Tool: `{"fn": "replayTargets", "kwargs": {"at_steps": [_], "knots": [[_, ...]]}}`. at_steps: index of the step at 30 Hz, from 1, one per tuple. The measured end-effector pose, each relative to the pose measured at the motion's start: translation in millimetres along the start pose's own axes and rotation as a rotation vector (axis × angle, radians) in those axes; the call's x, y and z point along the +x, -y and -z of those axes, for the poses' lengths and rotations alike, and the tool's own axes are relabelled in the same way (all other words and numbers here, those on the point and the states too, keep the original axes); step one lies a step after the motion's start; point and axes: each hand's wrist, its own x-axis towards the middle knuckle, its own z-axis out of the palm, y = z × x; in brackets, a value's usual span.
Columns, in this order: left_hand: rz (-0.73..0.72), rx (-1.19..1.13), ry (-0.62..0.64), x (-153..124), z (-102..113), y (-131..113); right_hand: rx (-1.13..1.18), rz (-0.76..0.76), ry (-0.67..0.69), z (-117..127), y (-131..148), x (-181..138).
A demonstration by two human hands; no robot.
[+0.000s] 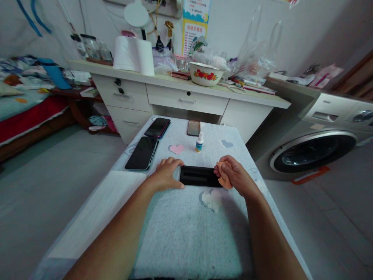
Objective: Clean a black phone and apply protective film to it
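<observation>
A black phone (198, 176) lies flat and crosswise on the cloth-covered table (186, 233) in front of me. My left hand (166, 174) curls round its left end and grips it there. My right hand (234, 175) is closed on a small orange cloth (223, 179), which it presses against the phone's right end. A small spray bottle (199, 142) with a white cap stands upright just beyond the phone.
Three more phones lie further back: two dark ones (142, 153) (157, 127) at the left, one (194, 127) at the centre. A white desk (186, 97) with a flowered bowl (206, 73) stands behind. A washing machine (314, 144) is at the right, a bed (26, 105) at the left.
</observation>
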Motion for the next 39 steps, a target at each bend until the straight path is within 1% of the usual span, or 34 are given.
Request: {"fn": "replayTargets", "kwargs": {"at_steps": [3, 9, 16, 19, 23, 29, 32, 36, 39], "knots": [[0.003, 0.003, 0.003, 0, 1, 0, 0.143, -0.011, -0.059, -2, -1, 3], [0.002, 0.005, 0.001, 0, 0, 0, 0.246, 0.016, -0.147, 1, 0, 6], [-0.007, 0.012, -0.003, 1, -1, 2, 0.416, -0.049, -0.185, -1, 4, 7], [-0.003, 0.007, -0.001, 1, -1, 1, 0.491, -0.053, -0.192, 0, 4, 8], [-0.002, -0.001, 0.002, 1, 0, 0, 0.530, -0.045, -0.155, 4, 3, 8], [0.024, 0.004, 0.014, 1, 0, 0, 0.460, -0.050, -0.136, 9, 3, 6], [0.017, -0.002, 0.006, 1, -1, 0, 0.482, -0.042, -0.160, 7, 2, 7], [0.006, -0.011, -0.001, 1, -1, 0, 0.552, -0.034, -0.228, 5, 0, 10], [0.003, -0.008, -0.003, 1, -1, 0, 0.593, 0.008, -0.246, 6, 1, 11]]}}
